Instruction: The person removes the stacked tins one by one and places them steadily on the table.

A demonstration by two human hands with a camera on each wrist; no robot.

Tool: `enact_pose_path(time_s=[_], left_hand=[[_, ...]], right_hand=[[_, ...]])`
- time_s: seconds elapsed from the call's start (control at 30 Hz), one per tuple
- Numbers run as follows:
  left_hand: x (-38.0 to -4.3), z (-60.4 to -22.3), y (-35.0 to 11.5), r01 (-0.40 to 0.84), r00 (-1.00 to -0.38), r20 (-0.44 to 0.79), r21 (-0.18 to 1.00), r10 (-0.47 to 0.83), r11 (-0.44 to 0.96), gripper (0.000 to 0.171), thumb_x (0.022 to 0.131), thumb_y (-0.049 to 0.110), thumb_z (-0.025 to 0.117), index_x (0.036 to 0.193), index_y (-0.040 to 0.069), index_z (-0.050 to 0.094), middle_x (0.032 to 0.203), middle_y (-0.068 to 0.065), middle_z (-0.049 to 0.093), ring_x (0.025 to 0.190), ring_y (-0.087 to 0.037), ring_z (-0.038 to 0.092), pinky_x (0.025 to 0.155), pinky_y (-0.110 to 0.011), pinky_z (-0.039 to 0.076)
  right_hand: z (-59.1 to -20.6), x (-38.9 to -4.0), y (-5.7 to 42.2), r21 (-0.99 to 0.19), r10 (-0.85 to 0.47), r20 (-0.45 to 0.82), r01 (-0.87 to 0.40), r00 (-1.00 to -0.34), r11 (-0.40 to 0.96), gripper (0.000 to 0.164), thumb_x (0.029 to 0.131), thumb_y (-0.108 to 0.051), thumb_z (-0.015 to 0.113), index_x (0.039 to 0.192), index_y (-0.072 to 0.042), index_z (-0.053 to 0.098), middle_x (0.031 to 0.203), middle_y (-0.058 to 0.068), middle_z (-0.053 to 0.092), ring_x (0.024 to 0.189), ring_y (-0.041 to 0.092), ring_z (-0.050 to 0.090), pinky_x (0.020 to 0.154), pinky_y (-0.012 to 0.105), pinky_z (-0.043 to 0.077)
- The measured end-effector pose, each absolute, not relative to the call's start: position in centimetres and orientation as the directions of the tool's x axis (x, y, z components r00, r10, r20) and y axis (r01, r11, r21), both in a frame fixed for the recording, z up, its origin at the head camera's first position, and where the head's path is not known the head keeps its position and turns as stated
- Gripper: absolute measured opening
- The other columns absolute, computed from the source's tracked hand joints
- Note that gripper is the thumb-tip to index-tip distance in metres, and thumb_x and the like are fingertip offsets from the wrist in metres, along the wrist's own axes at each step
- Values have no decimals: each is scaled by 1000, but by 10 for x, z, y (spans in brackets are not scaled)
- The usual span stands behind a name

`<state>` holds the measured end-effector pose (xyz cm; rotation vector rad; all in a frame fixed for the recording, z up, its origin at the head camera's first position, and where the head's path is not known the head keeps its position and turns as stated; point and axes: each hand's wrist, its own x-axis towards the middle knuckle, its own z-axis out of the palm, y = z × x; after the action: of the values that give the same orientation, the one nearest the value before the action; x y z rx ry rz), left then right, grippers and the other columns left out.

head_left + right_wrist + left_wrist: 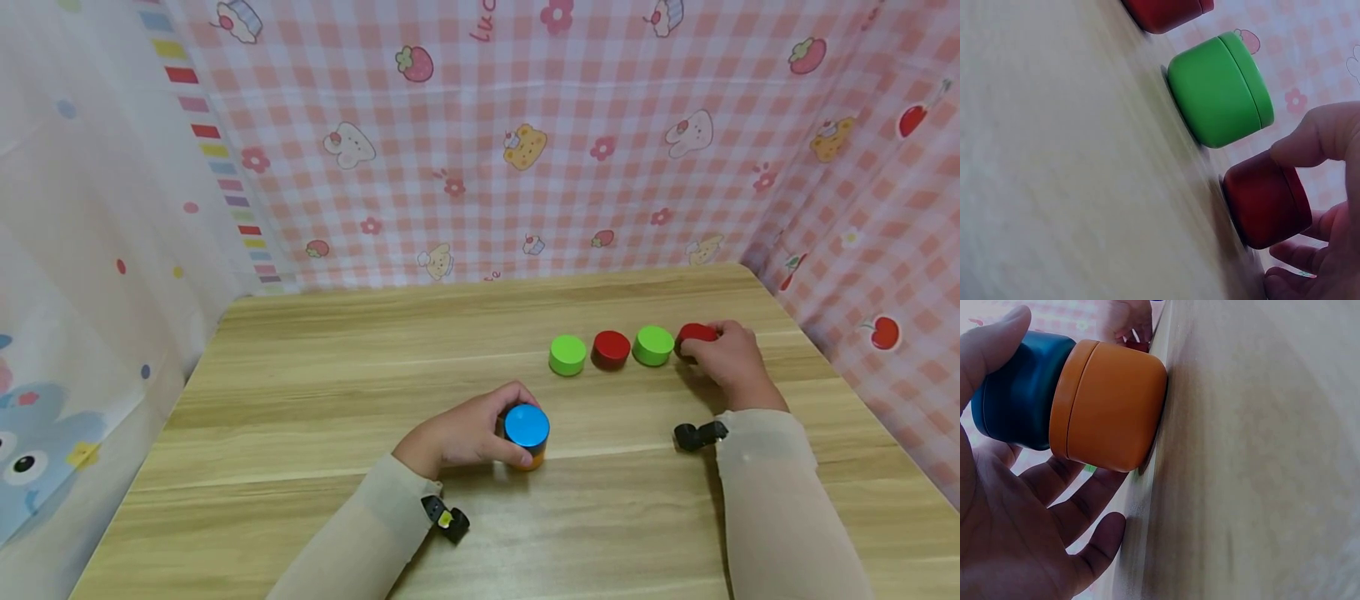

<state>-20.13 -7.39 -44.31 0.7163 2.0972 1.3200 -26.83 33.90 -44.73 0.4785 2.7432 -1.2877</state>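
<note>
My left hand (477, 427) holds a blue lidded tin (527, 425) that sits on top of an orange tin (1116, 406). Thumb and fingers curl around the blue one, and the orange tin's base meets the tabletop in the left wrist view. At the right end of a row, my right hand (731, 358) grips a red tin (1266, 203) between thumb and fingers, low at the table. Beside that tin stands a green tin (1219, 90), then another red tin (611, 350) and another green tin (567, 355) toward the left.
The wooden table (315, 375) reaches back to a pink checked cloth (465, 108) hung behind it. Patterned cloth also hangs along the left and right sides. A small black camera is strapped at each wrist.
</note>
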Motion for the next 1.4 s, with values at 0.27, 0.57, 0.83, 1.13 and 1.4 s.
enact_pose_path(time_s=[0.27, 0.57, 0.83, 1.13, 1.4], left_hand=[[-202, -445, -74, 135, -698, -173, 921, 695, 365, 50, 87, 20, 87, 125, 30, 57, 125, 6, 63, 120, -18, 56, 113, -49, 41], [-204, -446, -75, 151, -701, -163, 917, 694, 368, 56, 84, 21, 90, 127, 28, 56, 126, 6, 63, 122, -18, 56, 115, -49, 39], [-204, -444, -75, 158, -700, -188, 900, 689, 406, 63, 82, 20, 92, 131, 23, 54, 131, 4, 61, 126, -19, 55, 117, -49, 40], [-203, -445, -75, 166, -699, -223, 874, 680, 457, 63, 81, 19, 93, 131, 22, 55, 132, 4, 63, 128, -19, 56, 118, -49, 39], [-204, -445, -77, 181, -703, -242, 849, 669, 497, 64, 80, 19, 93, 132, 22, 55, 133, 7, 62, 131, -18, 55, 121, -48, 36]], right_hand=[[-435, -268, 330, -833, 379, -112, 294, -919, 468, 77, 100, -39, 53, 160, 4, 33, 167, 30, 23, 150, 45, 29, 124, 57, 29], [-410, -266, 310, -927, 475, -13, 189, -880, 324, 72, 100, -45, 61, 158, -6, 42, 171, 12, 25, 159, 28, 21, 129, 45, 22], [-387, -256, 286, -939, 418, 63, 88, -906, 331, 64, 100, -42, 66, 152, -9, 49, 171, 7, 29, 160, 25, 22, 130, 44, 19], [-369, -244, 268, -942, 342, 86, 35, -936, 333, 60, 101, -41, 65, 151, -10, 50, 171, 6, 29, 158, 27, 24, 128, 50, 25], [-362, -237, 255, -935, 229, 178, -92, -957, 342, 49, 101, -29, 67, 142, -4, 54, 169, 13, 32, 158, 32, 25, 128, 56, 23]])
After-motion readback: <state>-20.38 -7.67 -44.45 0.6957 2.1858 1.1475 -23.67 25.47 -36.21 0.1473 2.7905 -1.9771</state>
